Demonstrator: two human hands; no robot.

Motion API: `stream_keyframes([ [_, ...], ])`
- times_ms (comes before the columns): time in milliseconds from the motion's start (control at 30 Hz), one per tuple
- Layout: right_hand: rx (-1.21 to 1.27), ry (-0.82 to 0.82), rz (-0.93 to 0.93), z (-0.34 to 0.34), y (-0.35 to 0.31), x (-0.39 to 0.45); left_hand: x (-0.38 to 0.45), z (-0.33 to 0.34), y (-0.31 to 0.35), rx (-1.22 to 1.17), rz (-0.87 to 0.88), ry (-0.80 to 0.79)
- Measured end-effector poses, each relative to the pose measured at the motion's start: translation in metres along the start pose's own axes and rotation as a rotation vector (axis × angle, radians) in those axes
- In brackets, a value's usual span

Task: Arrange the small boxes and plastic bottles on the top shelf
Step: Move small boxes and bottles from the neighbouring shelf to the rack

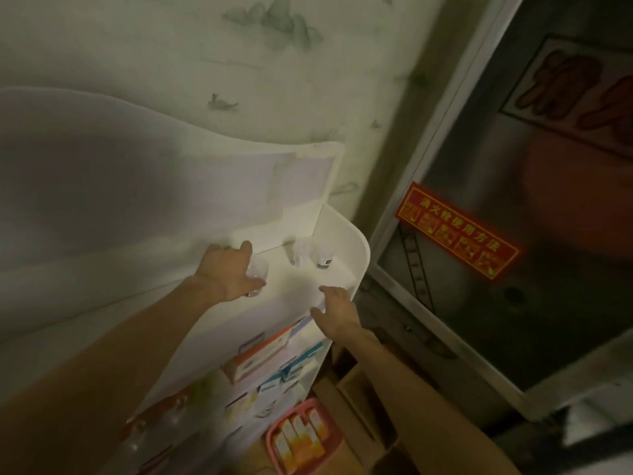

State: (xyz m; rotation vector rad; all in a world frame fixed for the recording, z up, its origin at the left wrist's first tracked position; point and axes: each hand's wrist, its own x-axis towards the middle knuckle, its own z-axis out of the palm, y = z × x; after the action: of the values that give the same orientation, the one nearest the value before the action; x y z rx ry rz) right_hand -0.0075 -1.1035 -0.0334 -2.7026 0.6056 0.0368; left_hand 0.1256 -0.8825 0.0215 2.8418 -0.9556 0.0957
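The white top shelf [356,255] of a rack stands against the wall. My left hand [229,272] is closed around a clear plastic bottle [257,274] standing on it. Two more clear bottles [303,252] [323,260] stand at the shelf's back right corner. My right hand [337,311] hovers at the shelf's front edge, fingers spread and holding nothing. Small boxes [263,354] in orange, white and blue fill the shelves below.
A pink basket [274,437] with several orange and white boxes sits low beside the rack, next to cardboard boxes [356,389]. A steel cabinet door [513,234] with a red sticker [455,231] is to the right. The scene is dim.
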Motion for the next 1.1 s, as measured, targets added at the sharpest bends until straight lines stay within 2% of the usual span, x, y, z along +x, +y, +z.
stream_keyframes([
  [267,0.025,-0.049,-0.016,-0.014,0.075,0.094,0.095,0.076,0.075,-0.169,-0.094,-0.152],
  [633,0.048,0.084,-0.328,-0.017,0.118,0.198,0.187,0.126,0.123,-0.306,0.005,-0.174],
  [900,-0.111,-0.012,-0.402,-0.016,0.123,0.226,0.213,0.135,0.151,-0.169,0.017,-0.088],
  [1000,-0.150,0.003,-0.409,-0.018,0.123,0.227,0.211,0.124,0.149,-0.112,0.042,-0.065],
  [1100,-0.072,0.060,-0.425,-0.022,0.121,0.227,0.204,0.109,0.138,-0.017,0.106,0.012],
])
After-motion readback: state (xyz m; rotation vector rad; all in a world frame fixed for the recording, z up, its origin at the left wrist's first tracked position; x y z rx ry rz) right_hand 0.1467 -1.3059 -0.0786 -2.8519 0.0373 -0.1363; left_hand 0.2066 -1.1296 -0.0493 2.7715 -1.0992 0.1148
